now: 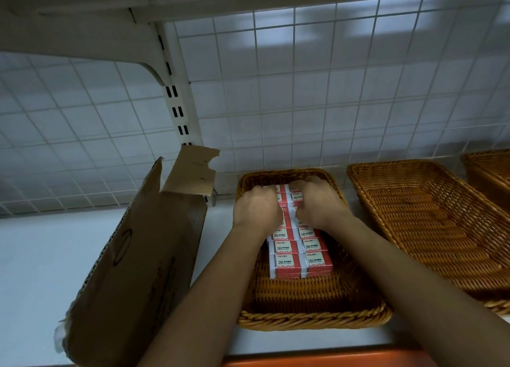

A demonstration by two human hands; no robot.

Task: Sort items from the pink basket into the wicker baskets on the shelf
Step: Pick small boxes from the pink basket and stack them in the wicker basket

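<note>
A wicker basket (311,303) sits on the white shelf in front of me. Inside it lie two rows of red and white boxes marked 2B (299,252), stacked in layers. My left hand (256,209) is deep in the basket with its fingers curled over the far boxes of the left row. My right hand (317,204) is beside it, fingers curled over the far boxes of the right row. The far ends of both rows are hidden under my hands. The pink basket is not in view.
A torn cardboard box (138,270) leans on the shelf to the left of the basket. An empty wicker basket (430,223) stands to the right, and part of another wicker basket (491,168) shows at the far right. A wire grid (303,91) backs the shelf.
</note>
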